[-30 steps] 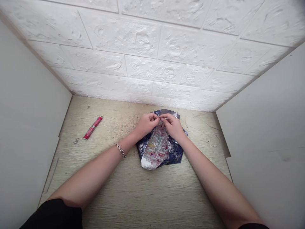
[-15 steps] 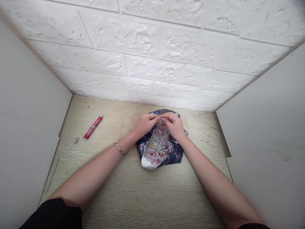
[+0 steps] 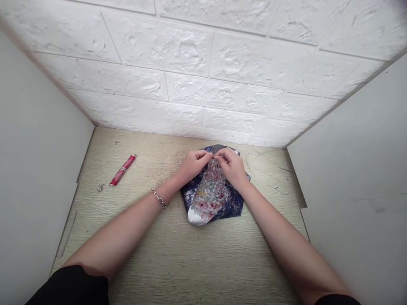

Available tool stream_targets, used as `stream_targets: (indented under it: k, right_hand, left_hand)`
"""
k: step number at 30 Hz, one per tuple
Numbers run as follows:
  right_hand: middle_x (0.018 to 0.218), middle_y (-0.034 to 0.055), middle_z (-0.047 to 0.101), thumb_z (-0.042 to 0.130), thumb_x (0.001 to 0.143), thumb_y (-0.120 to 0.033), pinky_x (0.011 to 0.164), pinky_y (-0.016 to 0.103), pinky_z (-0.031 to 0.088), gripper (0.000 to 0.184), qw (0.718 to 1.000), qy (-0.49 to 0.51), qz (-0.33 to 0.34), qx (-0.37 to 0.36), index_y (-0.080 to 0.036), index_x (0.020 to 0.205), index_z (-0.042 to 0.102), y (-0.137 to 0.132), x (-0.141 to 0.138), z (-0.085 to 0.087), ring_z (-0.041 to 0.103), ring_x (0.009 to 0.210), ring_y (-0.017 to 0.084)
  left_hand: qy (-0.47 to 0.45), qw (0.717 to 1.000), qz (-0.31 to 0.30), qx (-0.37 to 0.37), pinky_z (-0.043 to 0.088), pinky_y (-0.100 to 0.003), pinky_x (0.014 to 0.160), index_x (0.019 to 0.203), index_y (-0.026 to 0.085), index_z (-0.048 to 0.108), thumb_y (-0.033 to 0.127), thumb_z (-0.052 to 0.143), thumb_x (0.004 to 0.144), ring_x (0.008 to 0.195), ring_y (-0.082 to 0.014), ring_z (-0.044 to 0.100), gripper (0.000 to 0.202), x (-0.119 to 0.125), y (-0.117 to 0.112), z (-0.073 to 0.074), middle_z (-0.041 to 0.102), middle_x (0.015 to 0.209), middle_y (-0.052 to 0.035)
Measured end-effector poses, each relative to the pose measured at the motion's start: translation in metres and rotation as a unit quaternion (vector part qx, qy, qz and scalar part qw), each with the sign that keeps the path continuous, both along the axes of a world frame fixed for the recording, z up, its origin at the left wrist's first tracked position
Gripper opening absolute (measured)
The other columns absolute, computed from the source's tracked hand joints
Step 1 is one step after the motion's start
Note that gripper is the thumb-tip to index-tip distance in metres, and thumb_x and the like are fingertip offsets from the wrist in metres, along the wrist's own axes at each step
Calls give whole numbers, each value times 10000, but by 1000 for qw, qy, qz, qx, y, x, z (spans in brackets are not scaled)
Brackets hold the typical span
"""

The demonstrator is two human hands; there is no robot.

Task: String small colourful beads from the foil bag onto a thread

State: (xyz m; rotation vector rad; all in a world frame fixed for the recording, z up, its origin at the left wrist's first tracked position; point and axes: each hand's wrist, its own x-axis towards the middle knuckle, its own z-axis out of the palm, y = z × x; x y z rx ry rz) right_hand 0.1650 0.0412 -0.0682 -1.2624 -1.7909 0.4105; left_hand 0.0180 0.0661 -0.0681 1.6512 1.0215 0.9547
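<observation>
Many small coloured beads [image 3: 209, 190] cover a long piece with a white rounded end [image 3: 197, 217], lying on a dark blue patterned sheet [image 3: 233, 205]. At its far end my left hand [image 3: 194, 163] pinches with thumb and forefinger. Close beside it, my right hand [image 3: 231, 166] has its fingertips pressed together too. Whatever is between the fingertips is too small to make out. Behind the hands a dark grey flap or piece [image 3: 219, 148] shows at the top of the sheet.
On the left of the wooden tabletop [image 3: 165, 262] lies a red tube-like stick [image 3: 123, 170], with small shiny metal bits [image 3: 100, 187] near it. Thin thread or wire [image 3: 270, 165] curls at the right. A white brick-patterned wall [image 3: 190, 93] and grey side panels [image 3: 356, 169] enclose the table.
My fingertips have drawn slightly apart at the far end of the beaded piece. The whole view has shifted a touch; the other things lie as before.
</observation>
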Motion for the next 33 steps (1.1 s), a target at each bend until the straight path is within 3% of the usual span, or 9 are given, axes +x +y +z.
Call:
stream_targets:
  k: [3, 6, 9, 13, 17, 20, 23, 28, 33]
  right_hand:
    - [830, 46, 540, 386, 839, -282, 750, 267, 385, 181, 996, -63, 53, 29, -191, 751, 516, 0, 1, 9, 501, 832, 149]
    - [875, 53, 530, 367, 848, -284, 772, 272, 377, 186, 991, -102, 81, 27, -194, 753, 500, 0, 2, 15, 490, 867, 153]
    - [852, 47, 522, 383, 838, -256, 756, 271, 379, 154, 991, -108, 83, 18, -194, 744, 488, -1, 2, 19, 487, 842, 150]
    - [799, 31, 518, 422, 795, -182, 692, 254, 382, 83, 994, -92, 63, 7, -188, 749, 491, -1, 4, 23, 478, 779, 137]
    - [791, 10, 558, 458, 760, -197, 623, 245, 385, 68, 991, -85, 65, -85, -187, 783, 521, 0, 12, 30, 495, 683, 118]
    - [764, -6, 598, 502, 720, -199, 592, 247, 383, 91, 967, -139, 102, -187, -196, 784, 567, -2, 21, 36, 510, 618, 111]
    - [648, -7, 603, 518, 651, -97, 557, 243, 365, 135, 937, -231, 104, -241, -200, 664, 605, -7, 31, 36, 510, 580, 119]
    - [493, -7, 548, 519, 578, -17, 481, 236, 314, 202, 923, -273, 85, -258, -195, 520, 597, -12, 39, 27, 449, 460, 102]
    - [627, 7, 610, 454, 586, 2, 490, 235, 331, 350, 910, -313, 73, -262, -234, 734, 666, -12, 32, 31, 494, 520, 120]
  left_hand:
    - [-35, 999, 3, -20, 279, -208, 456, 700, 138, 597, 437, 398, 767, 464, -67, 327, 365, 0, 0, -1, 357, 471, 42]
    - [-56, 998, -11, -24, 249, -214, 437, 633, 142, 550, 440, 381, 775, 440, -62, 275, 371, 0, -1, -1, 294, 460, 52]
    - [-48, 998, -35, -13, 271, -215, 459, 593, 145, 522, 429, 414, 760, 456, -64, 298, 347, -1, -3, 1, 325, 462, 48]
    - [-33, 998, -45, 3, 329, -212, 545, 693, 132, 588, 370, 497, 715, 545, -76, 406, 256, -1, -4, 4, 475, 553, 28]
    - [-8, 999, -51, -3, 319, -210, 534, 674, 122, 582, 370, 498, 713, 548, -76, 409, 265, 1, -3, 3, 489, 569, 22]
    - [-5, 999, -33, 1, 319, -204, 520, 669, 130, 575, 357, 482, 720, 541, -75, 406, 251, 2, -2, 2, 494, 574, 22]
    - [2, 1000, -15, -2, 323, -201, 513, 673, 139, 573, 353, 467, 725, 532, -76, 406, 245, 2, -2, 1, 501, 572, 22]
    - [14, 1000, -2, -4, 320, -202, 505, 678, 145, 580, 364, 464, 726, 507, -74, 392, 253, 2, 0, -1, 481, 535, 30]
    - [8, 1000, -7, -3, 304, -199, 488, 678, 148, 576, 357, 461, 731, 471, -62, 344, 244, 2, 0, -3, 430, 497, 45]
